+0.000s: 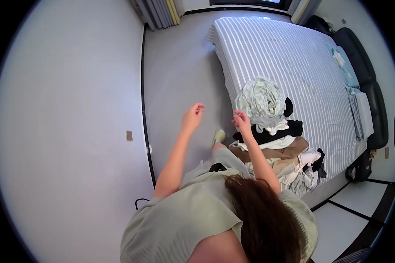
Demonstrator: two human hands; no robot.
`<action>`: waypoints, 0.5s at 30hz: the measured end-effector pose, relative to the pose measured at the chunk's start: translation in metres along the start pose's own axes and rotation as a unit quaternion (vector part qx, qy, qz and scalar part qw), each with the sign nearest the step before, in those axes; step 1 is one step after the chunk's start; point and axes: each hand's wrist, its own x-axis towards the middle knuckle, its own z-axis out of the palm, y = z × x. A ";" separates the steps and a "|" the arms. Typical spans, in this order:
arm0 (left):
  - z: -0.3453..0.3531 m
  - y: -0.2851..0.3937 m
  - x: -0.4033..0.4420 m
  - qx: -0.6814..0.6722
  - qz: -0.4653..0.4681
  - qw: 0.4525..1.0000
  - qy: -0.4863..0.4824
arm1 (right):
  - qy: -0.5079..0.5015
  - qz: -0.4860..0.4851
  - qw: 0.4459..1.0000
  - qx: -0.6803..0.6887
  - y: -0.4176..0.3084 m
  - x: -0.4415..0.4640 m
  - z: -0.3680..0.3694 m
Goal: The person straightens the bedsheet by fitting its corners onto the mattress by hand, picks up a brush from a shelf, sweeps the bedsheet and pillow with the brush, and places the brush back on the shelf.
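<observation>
My left hand (193,118) is over the grey floor, left of the bed, with its fingers curled loosely and apart, nothing visible in them. Near the bed's edge hangs my right hand (241,121), its fingers slightly bent and apart, holding nothing that shows. Just beyond it, a pale green patterned bundle of cloth (261,97) lies on the striped bed (285,57). Beside the bundle, towards me, is a pile with a black garment (267,135), a brown garment (294,149) and light crumpled clothes (305,180). My right forearm covers part of this pile.
A white wall (74,109) runs along the left. At the bed's far right are a dark headboard (360,61), a blue flowered pillow (344,63) and folded cloth (363,115). Curtains (160,13) hang at the back. My slippered foot (219,136) is beside the bed.
</observation>
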 end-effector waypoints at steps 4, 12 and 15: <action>0.000 0.005 0.082 0.033 0.022 0.999 -0.024 | 0.051 0.001 0.998 0.022 -0.008 0.068 -0.006; 0.016 0.041 0.245 0.056 0.039 0.996 -0.049 | 0.058 -0.029 0.997 -0.036 -0.059 0.211 -0.009; 0.025 0.033 0.294 0.004 0.059 0.996 -0.066 | 0.063 -0.037 0.997 -0.038 -0.078 0.246 0.000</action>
